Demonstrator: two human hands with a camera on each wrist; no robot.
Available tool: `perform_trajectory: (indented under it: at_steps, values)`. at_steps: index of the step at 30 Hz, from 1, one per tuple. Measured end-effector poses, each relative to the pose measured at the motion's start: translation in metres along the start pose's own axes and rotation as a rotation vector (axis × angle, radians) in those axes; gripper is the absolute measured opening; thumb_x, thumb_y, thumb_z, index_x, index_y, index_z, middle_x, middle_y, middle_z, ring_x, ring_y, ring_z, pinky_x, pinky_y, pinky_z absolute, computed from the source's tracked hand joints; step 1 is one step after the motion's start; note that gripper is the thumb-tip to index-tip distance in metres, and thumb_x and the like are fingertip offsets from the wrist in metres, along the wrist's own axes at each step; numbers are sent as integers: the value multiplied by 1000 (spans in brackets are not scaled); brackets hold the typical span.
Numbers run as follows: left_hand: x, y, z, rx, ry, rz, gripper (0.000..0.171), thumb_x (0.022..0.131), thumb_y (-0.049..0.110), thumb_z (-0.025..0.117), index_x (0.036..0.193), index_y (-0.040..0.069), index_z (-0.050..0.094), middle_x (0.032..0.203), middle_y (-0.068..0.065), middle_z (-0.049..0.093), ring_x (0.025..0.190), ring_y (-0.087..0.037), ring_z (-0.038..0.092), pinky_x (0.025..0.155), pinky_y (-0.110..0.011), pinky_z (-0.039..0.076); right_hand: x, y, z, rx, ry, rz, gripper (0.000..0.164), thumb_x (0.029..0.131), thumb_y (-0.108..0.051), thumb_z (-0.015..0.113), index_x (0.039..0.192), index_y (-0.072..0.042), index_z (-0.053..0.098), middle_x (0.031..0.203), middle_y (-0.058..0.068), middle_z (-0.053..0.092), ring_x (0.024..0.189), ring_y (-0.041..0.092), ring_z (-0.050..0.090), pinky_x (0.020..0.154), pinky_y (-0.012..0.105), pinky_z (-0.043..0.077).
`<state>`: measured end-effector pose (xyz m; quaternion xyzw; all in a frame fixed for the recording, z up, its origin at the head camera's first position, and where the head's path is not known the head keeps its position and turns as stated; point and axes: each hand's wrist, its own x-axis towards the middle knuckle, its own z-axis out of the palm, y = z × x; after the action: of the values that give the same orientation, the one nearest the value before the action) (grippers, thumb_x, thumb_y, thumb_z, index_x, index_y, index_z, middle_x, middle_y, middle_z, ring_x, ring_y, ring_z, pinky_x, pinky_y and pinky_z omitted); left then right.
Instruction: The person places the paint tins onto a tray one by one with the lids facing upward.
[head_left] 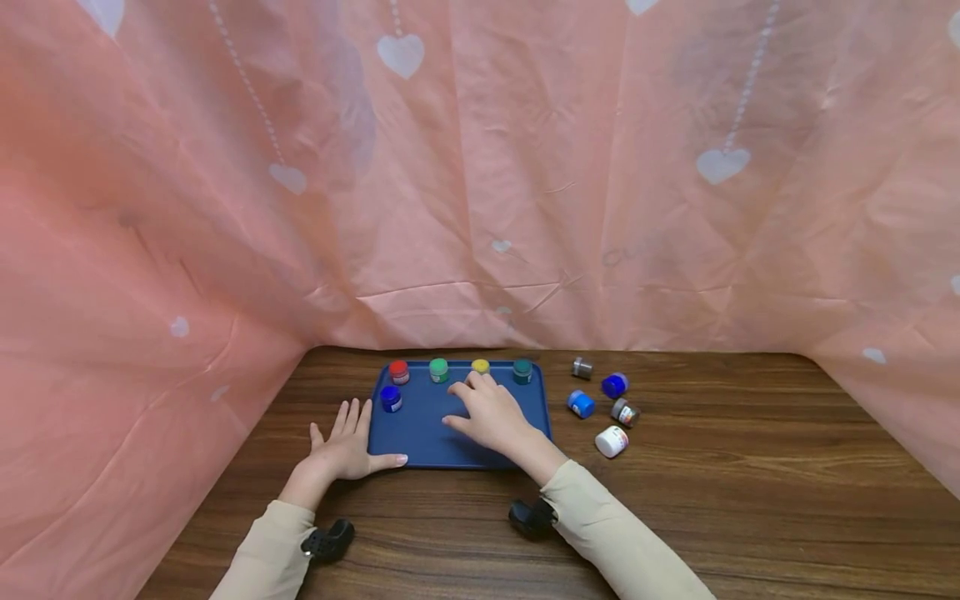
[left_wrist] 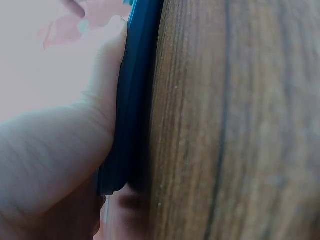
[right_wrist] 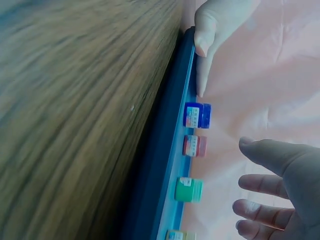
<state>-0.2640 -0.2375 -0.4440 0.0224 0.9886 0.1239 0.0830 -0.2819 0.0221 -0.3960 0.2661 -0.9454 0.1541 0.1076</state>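
A blue tray [head_left: 442, 437] lies on the wooden table. Along its far side stand a red paint jar [head_left: 399, 372], a green one [head_left: 438, 371], a yellow one [head_left: 480, 367] and a dark green one [head_left: 522, 372]; a dark blue jar [head_left: 391, 398] stands at its left side. My left hand [head_left: 347, 446] rests with spread fingers at the tray's near left corner, thumb on the rim. My right hand [head_left: 491, 414] is over the tray, holding nothing, its fingers loosely bent near the yellow jar. In the right wrist view its fingers [right_wrist: 262, 185] are apart from the jars.
Right of the tray, several jars lie scattered on the table: a grey one [head_left: 582, 368], a dark blue one [head_left: 615, 385], a lighter blue one [head_left: 581, 404], a black one [head_left: 625, 412] and a white one [head_left: 612, 442]. A pink curtain [head_left: 525, 208] hangs behind the table.
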Motion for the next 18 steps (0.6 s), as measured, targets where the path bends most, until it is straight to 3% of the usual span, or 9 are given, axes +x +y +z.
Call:
perform_trajectory:
  at_steps: [8, 18]
  values:
    - [2, -2, 3, -4, 5, 9, 139, 63, 93, 50, 156, 2, 3, 162, -26, -1, 151, -42, -7, 105, -78, -12, -21, 17, -11, 17, 33, -33, 43, 86, -39, 73, 120, -13, 67, 106, 6, 60, 89, 20, 52, 70, 33, 46]
    - [1, -2, 2, -11, 2, 8, 139, 63, 93, 50, 156, 2, 2, 162, -26, -2, 151, -42, -7, 104, -78, -12, -47, 39, -22, -38, 117, -109, 41, 84, -38, 75, 116, -13, 68, 100, 4, 60, 85, 20, 53, 65, 30, 43]
